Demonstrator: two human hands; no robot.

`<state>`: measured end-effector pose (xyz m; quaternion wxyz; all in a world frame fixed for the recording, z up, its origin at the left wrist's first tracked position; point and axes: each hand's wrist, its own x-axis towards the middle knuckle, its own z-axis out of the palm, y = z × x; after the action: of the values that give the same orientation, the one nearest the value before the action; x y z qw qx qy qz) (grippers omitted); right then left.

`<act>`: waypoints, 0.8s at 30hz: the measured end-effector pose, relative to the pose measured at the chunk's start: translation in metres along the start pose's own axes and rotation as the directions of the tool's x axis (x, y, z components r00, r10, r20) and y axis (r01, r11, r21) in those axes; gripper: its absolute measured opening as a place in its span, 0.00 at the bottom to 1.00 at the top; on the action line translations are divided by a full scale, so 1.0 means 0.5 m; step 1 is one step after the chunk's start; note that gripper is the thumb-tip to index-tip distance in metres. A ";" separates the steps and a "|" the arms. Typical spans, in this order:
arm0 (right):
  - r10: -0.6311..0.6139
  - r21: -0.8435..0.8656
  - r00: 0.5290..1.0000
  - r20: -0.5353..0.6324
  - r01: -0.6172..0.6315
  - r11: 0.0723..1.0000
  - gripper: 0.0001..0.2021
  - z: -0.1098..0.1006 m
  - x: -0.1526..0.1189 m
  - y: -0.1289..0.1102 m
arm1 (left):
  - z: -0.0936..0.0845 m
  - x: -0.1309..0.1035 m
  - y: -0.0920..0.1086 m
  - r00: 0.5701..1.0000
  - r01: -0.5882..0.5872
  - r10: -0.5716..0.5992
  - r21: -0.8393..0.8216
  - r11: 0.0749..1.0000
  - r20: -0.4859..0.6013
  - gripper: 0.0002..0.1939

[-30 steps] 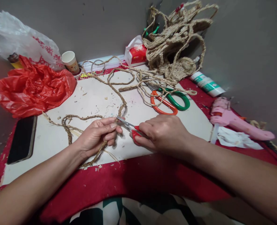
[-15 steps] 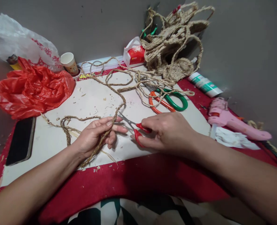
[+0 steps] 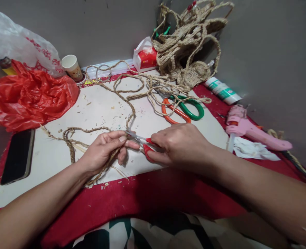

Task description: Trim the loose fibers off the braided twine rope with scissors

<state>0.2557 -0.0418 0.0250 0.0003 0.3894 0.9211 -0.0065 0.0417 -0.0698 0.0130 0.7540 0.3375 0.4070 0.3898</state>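
Low in the middle of the view, my left hand (image 3: pixel 108 148) pinches a braided straw cord (image 3: pixel 131 108) between thumb and fingers. The cord runs from there up the white board, and a tail of it hangs below the palm. My right hand (image 3: pixel 177 145) is closed on the handles of small red-handled scissors (image 3: pixel 146 149). Their blades point left and lie at the cord, right by my left fingertips. Whether the blades are fully closed is hard to tell. Another length of braid (image 3: pixel 71 147) lies looped left of my left hand.
Large scissors (image 3: pixel 194 108) lie behind my right hand, partly under cord. A straw bundle (image 3: pixel 189 48), tissue pack (image 3: pixel 145 57) and paper cup (image 3: pixel 72 67) stand behind. Right is a pink glue gun (image 3: pixel 256 131); left are a phone (image 3: pixel 18 155) and red bag (image 3: pixel 36 97).
The scissors in my right hand have moved left, and their blades have come closer together at the cord. My left hand keeps its pinch. The whole view has shifted slightly.
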 end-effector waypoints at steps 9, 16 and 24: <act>-0.026 0.115 0.999 -0.028 0.029 0.993 0.16 0.007 -0.002 0.013 | -0.003 0.003 0.006 1.000 0.010 -0.009 -0.033 0.999 0.008 0.09; 0.214 0.465 0.977 0.018 -0.197 0.863 0.18 -0.003 0.006 0.027 | -0.020 0.002 0.009 0.998 0.023 -0.016 -0.117 0.993 0.057 0.15; 0.139 0.740 0.967 0.214 -0.253 0.623 0.25 0.010 0.007 0.028 | -0.019 0.000 0.014 0.995 0.059 -0.045 -0.157 0.986 0.089 0.15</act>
<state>0.2635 -0.0297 0.0197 -0.1001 0.4499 0.7822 -0.4192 0.0313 -0.0649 0.0147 0.8052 0.2817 0.3506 0.3864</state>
